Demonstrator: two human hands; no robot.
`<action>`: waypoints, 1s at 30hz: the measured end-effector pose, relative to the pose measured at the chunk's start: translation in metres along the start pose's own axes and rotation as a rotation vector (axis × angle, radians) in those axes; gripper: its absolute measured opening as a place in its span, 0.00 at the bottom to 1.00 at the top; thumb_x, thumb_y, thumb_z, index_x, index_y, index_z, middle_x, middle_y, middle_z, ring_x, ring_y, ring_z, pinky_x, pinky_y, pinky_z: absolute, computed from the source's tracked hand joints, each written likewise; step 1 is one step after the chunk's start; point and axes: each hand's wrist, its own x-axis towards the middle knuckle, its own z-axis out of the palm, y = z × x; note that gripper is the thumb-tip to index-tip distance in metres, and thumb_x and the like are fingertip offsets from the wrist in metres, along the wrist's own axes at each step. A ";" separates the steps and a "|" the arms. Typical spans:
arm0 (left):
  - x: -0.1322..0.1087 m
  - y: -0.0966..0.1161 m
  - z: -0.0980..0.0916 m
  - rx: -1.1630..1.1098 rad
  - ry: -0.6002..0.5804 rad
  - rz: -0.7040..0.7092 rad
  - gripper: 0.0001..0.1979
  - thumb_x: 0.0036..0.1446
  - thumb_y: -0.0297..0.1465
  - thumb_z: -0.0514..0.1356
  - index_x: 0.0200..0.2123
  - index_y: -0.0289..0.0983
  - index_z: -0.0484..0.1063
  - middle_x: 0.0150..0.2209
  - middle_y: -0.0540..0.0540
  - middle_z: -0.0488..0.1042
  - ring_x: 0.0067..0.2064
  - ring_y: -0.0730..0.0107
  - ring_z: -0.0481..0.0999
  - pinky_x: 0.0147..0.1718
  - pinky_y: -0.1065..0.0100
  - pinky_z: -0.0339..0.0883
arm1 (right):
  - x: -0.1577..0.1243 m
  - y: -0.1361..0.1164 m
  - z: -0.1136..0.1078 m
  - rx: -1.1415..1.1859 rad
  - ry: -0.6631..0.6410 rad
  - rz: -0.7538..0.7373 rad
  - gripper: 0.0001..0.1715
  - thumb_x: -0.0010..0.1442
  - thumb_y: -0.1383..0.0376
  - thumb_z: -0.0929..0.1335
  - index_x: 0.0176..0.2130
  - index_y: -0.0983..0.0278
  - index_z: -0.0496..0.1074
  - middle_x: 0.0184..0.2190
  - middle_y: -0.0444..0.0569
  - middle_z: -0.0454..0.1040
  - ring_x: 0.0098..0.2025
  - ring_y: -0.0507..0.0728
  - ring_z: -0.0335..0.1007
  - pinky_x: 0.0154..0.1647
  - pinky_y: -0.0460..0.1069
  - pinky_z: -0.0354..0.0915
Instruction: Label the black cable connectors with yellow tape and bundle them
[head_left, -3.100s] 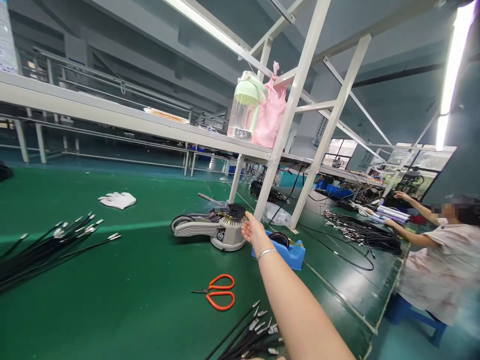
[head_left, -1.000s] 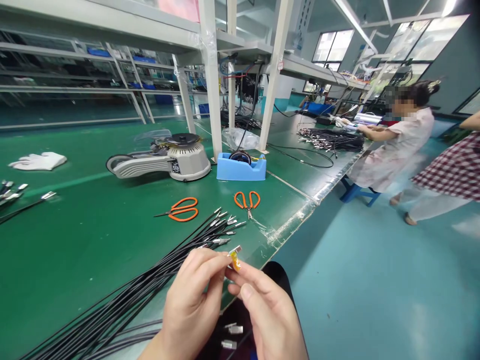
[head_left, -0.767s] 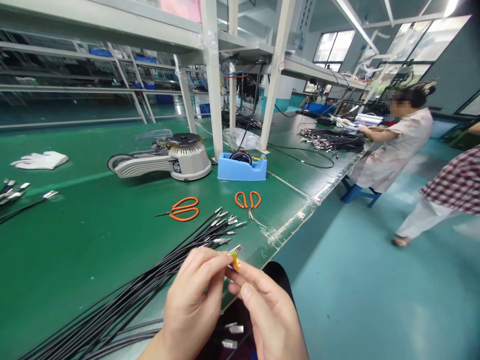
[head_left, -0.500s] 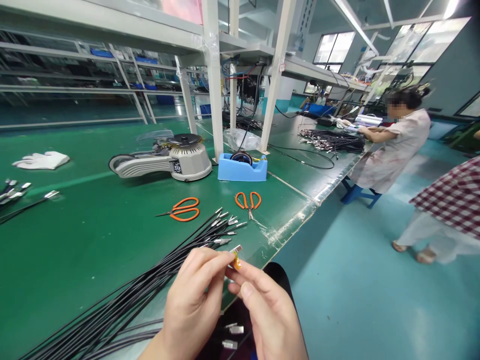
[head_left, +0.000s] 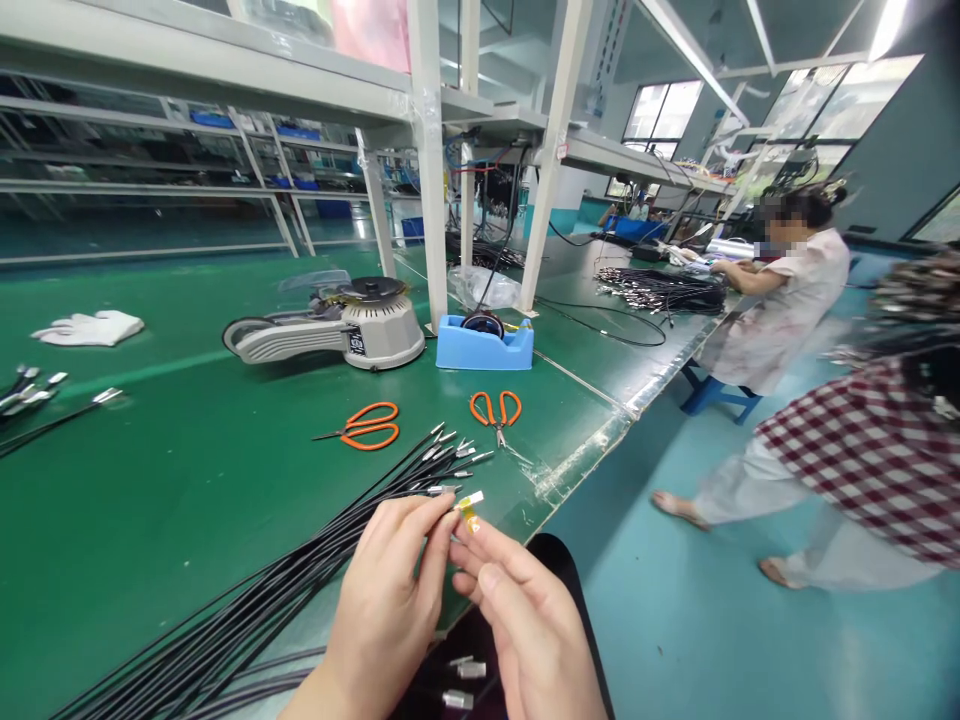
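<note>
My left hand (head_left: 382,600) and my right hand (head_left: 525,630) meet low in the view, just over the table's front edge. Between their fingertips is a small silver metal tip (head_left: 469,498) with a strip of yellow tape (head_left: 470,518) on it. My left fingers pinch the metal, and my right fingers pinch the tape. A bundle of black cables with metal ends (head_left: 255,610) lies on the green bench mat (head_left: 150,480), beside my left hand. Several loose silver terminals (head_left: 459,680) rest on the dark cloth over my lap.
Two pairs of orange-handled scissors (head_left: 367,426) lie beyond the cable ends. Farther back stand a blue tape dispenser (head_left: 484,345) and a grey tape machine (head_left: 375,338). A seated co-worker (head_left: 780,320) handles cables at the right. A person in checked clothing (head_left: 862,460) crosses the floor.
The person in checked clothing has moved left across the floor, closer to me. The yellow tape now lies flatter along the metal tip, and the view has shifted slightly.
</note>
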 end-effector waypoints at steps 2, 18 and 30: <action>0.001 0.000 -0.001 0.007 -0.007 0.024 0.07 0.61 0.25 0.55 0.40 0.37 0.71 0.34 0.47 0.75 0.37 0.69 0.74 0.37 0.69 0.69 | 0.000 0.002 -0.002 0.046 -0.006 0.027 0.23 0.51 0.56 0.75 0.46 0.62 0.78 0.51 0.56 0.75 0.53 0.66 0.70 0.52 0.59 0.67; 0.001 0.001 -0.002 0.028 0.037 0.138 0.08 0.60 0.21 0.57 0.43 0.34 0.68 0.34 0.46 0.71 0.36 0.69 0.70 0.37 0.69 0.66 | 0.022 -0.011 0.003 -0.347 0.045 -0.119 0.15 0.55 0.55 0.71 0.33 0.66 0.72 0.27 0.44 0.72 0.30 0.52 0.67 0.34 0.46 0.65; 0.004 0.006 -0.005 -0.120 -0.141 -0.103 0.06 0.63 0.26 0.53 0.35 0.38 0.68 0.32 0.50 0.71 0.35 0.72 0.71 0.36 0.72 0.64 | 0.020 -0.011 0.003 -0.473 0.045 -0.190 0.12 0.57 0.58 0.69 0.33 0.66 0.73 0.29 0.47 0.75 0.32 0.54 0.69 0.35 0.47 0.67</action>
